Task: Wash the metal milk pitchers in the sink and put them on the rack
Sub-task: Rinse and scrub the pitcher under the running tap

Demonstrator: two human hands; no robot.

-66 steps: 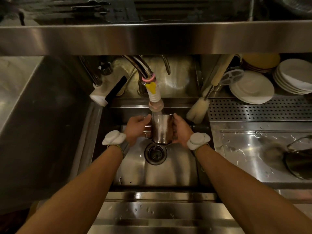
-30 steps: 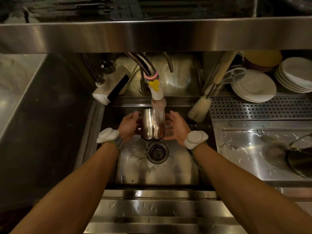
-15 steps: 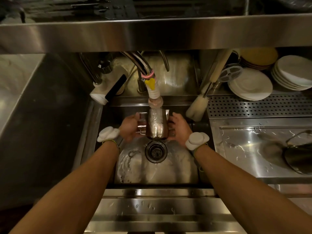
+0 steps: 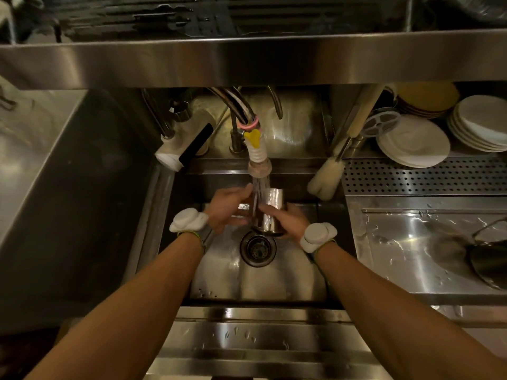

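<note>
Milk pitcher (image 4: 270, 209), a shiny cylindrical steel one, is up inside the stainless steel sink (image 4: 274, 281), held just above the round dark drain (image 4: 258, 249) and right under the tap. Water pours from the ribbed white hose nozzle (image 4: 258, 157) on the curved chrome faucet (image 4: 238, 105) and streams down the pitcher's left side. Our left grip (image 4: 226, 208) comes in from the left and is closed on the pitcher at its handle side, thumb stretched toward the stream; the fingers there are blurred, so we cannot say exactly how they lie. Our right grip (image 4: 286, 219) wraps the front of the body, fingers curled across the metal. So we have both on the pitcher, with white padded bands (image 4: 189, 220) on both wrists. At the sink's back right corner a fluffy white bottle brush (image 4: 325, 179) leans head down. Beyond it runs a perforated steel strip (image 4: 422, 176), and behind that sit stacks of round white plates (image 4: 414, 145). To the right of the sink the wet steel table (image 4: 406, 242) glints with drops, and a dark round vessel (image 4: 491, 261) sits at its far edge, cut off by the frame. Left of the faucet sits a white box with a black stripe (image 4: 182, 148), and a broad steel shelf (image 4: 247, 61) spans the top.
</note>
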